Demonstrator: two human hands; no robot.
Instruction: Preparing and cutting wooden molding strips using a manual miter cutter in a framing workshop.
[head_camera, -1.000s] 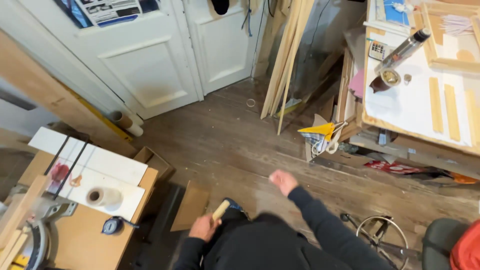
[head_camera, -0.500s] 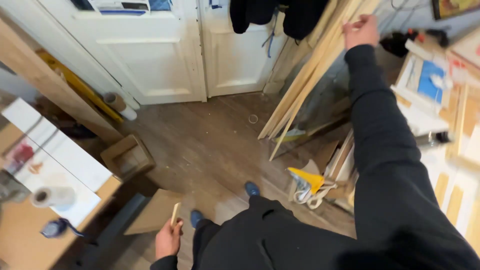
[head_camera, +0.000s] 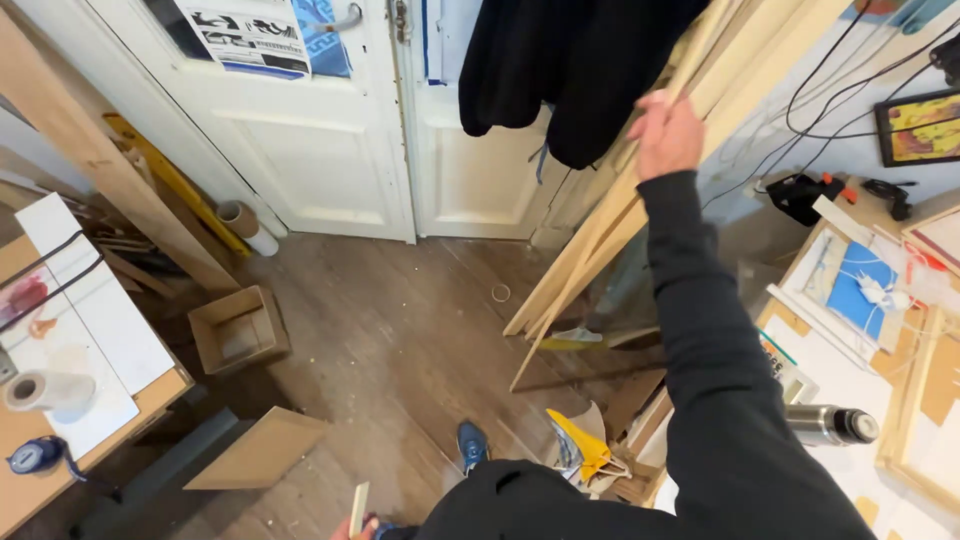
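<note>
1. The right hand (head_camera: 668, 132) is raised high, its fingers wrapped around one of the long wooden strips (head_camera: 600, 225) that lean in a bundle against the wall.
2. The strips stand tilted, their lower ends resting on the wooden floor (head_camera: 400, 340) near a small ring (head_camera: 500, 293).
3. The left hand (head_camera: 352, 528) shows only at the bottom edge of the view; it holds a short, pale piece of wood (head_camera: 358, 507) upright.
4. A dark coat (head_camera: 570, 70) hangs just beside the raised hand, in front of the white door (head_camera: 330, 150).
5. An open cardboard box (head_camera: 238, 328) sits on the floor to the left.
6. A paper roll (head_camera: 45, 390) lies on the left surface (head_camera: 60, 470).
7. A metal flask (head_camera: 830, 425) lies on the right surface (head_camera: 850, 370).
</note>
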